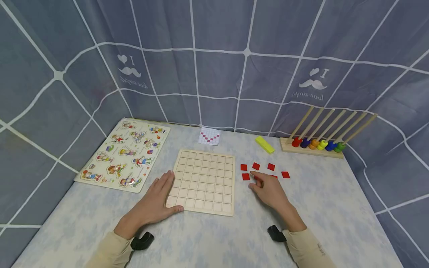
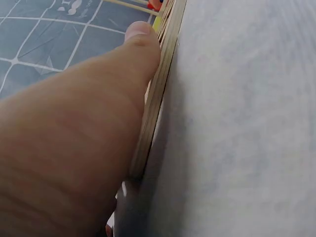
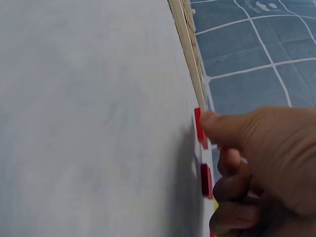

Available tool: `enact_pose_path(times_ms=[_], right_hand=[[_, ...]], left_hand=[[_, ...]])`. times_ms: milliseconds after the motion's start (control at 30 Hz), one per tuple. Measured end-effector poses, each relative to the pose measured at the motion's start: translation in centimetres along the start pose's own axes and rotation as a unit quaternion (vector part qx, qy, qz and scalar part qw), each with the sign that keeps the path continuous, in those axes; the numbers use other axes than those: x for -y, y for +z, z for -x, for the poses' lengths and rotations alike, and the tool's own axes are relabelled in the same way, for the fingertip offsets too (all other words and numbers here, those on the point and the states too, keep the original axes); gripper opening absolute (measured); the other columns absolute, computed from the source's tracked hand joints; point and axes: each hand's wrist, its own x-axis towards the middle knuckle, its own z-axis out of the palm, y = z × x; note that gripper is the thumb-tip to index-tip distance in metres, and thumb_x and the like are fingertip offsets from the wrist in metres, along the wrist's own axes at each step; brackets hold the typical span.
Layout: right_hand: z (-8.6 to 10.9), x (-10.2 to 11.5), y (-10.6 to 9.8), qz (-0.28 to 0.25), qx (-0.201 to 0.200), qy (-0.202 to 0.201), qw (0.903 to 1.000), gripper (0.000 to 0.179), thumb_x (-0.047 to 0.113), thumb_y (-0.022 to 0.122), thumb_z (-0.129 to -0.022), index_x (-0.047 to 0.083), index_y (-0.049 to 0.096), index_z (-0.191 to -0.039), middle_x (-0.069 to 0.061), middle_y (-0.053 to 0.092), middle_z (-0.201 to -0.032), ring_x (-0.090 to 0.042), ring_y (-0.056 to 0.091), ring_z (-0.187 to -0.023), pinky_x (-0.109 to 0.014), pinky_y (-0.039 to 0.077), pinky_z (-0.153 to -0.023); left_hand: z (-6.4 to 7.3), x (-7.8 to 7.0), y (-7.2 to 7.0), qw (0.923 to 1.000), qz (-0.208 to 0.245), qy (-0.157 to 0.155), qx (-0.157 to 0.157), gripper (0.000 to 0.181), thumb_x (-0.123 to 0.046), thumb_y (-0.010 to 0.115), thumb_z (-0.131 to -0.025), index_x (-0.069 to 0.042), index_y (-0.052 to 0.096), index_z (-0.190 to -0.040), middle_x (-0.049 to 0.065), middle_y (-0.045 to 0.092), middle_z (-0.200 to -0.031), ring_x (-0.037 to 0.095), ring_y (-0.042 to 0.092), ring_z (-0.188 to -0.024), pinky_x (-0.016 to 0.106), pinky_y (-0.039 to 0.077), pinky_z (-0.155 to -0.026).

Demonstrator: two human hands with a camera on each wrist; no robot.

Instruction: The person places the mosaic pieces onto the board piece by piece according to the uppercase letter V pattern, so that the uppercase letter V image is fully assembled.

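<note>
In the head view, a square wooden grid board (image 1: 204, 182) lies flat on the table. My left hand (image 1: 152, 203) rests against its left side, fingers extended, thumb at the near left corner. The left wrist view has the thumb (image 2: 140, 44) along the board's edge (image 2: 155, 108). To the right of the board lie several small red square tiles (image 1: 245, 176). Over them is my right hand (image 1: 269, 190), thumb and index finger apart, other fingers bent. In the right wrist view, the thumb (image 3: 232, 129) is beside a red tile (image 3: 199, 126); the hand partly covers other tiles.
Behind the board lies a paper pattern card (image 1: 209, 136) with pink squares. A yellow block (image 1: 264, 144) is behind the tiles. At the back right stands a wooden peg rack (image 1: 311, 150) with coloured beads; at left, a picture puzzle board (image 1: 124, 154). A grey curtain (image 1: 218, 70) hangs behind.
</note>
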Motion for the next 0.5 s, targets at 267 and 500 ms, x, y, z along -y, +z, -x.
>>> enact_pose_path(times_ms=[267, 500], right_hand=[[-1.7, 0.7, 0.3, 0.001, 0.017, 0.015, 0.9997, 0.035, 0.020, 0.076, -0.093, 0.011, 0.072, -0.126, 0.001, 0.052, -0.067, -0.013, 0.043, -0.059, -0.025, 0.032, -0.054], [-1.4, 1.0, 0.4, 0.001, 0.022, 0.030, 0.9993, 0.033, 0.021, 0.077, -0.092, 0.008, 0.073, -0.122, 0.001, 0.052, -0.067, -0.014, 0.044, -0.059, -0.024, 0.034, -0.054]], left_hand=[[-0.1, -0.2, 0.3, 0.9999, 0.010, 0.005, -0.003, 0.122, -0.066, 0.074, -0.081, 0.005, 0.016, -0.161, 0.024, 0.021, -0.168, 0.043, 0.022, -0.155, 0.059, 0.018, -0.126], [0.1, 0.1, 0.5, 1.0000, 0.007, -0.002, 0.001, 0.126, -0.069, 0.074, -0.079, 0.003, 0.013, -0.162, 0.023, 0.019, -0.169, 0.041, 0.021, -0.156, 0.057, 0.017, -0.126]])
